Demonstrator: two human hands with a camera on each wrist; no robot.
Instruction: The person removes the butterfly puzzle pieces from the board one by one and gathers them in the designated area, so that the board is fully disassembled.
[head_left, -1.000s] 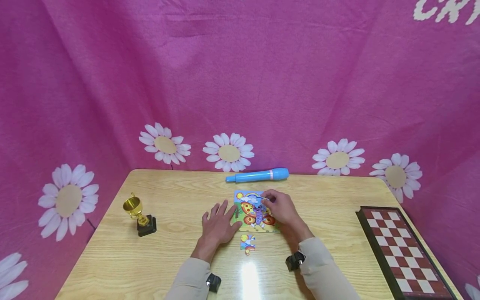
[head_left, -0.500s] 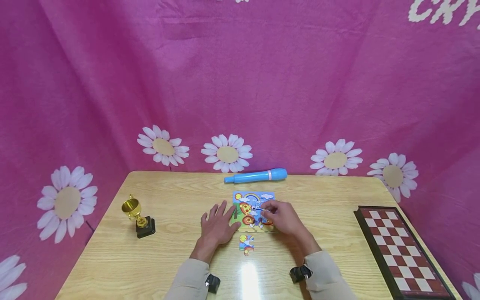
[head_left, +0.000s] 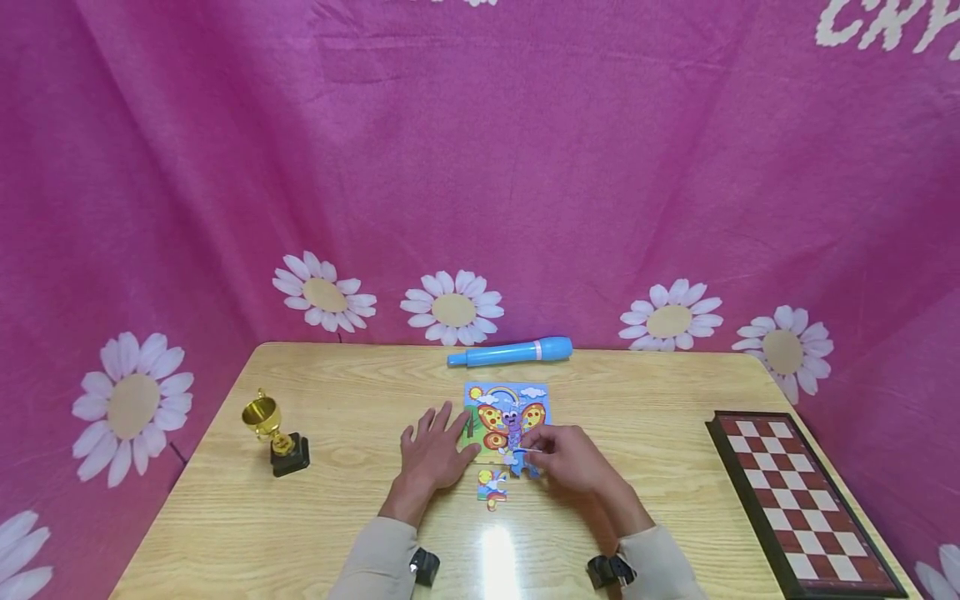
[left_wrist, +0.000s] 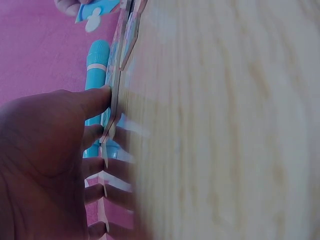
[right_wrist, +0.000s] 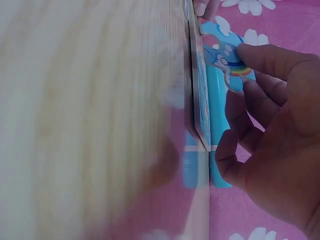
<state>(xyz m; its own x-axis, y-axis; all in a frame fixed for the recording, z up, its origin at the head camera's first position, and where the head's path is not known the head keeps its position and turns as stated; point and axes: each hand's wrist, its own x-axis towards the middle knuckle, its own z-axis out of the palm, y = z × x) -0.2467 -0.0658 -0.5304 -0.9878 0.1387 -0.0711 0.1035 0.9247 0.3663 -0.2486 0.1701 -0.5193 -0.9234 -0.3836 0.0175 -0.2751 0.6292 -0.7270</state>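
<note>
A colourful butterfly jigsaw puzzle (head_left: 495,419) lies flat in the middle of the wooden table. My right hand (head_left: 572,460) pinches a blue jigsaw piece (head_left: 522,464) between thumb and fingers, over the puzzle's lower right part. In the right wrist view this piece (right_wrist: 227,52) shows part of a rainbow and stands tilted above the board. With fingers spread, my left hand (head_left: 437,454) rests at the puzzle's left edge; its thumb (left_wrist: 97,101) touches that edge in the left wrist view. Another jigsaw piece (head_left: 491,487), with a sun on it, lies just in front of the puzzle.
A blue toy microphone (head_left: 510,353) lies behind the puzzle. On the left stands a small gold trophy cup (head_left: 276,429) with a black base. A red and white checkerboard (head_left: 798,500) lies at the right edge. A pink flowered curtain (head_left: 480,183) hangs behind the table.
My right hand has moved the pinched piece from the puzzle's upper right down toward its front edge, uncovering the butterfly's right wing. My left hand has stayed in place.
</note>
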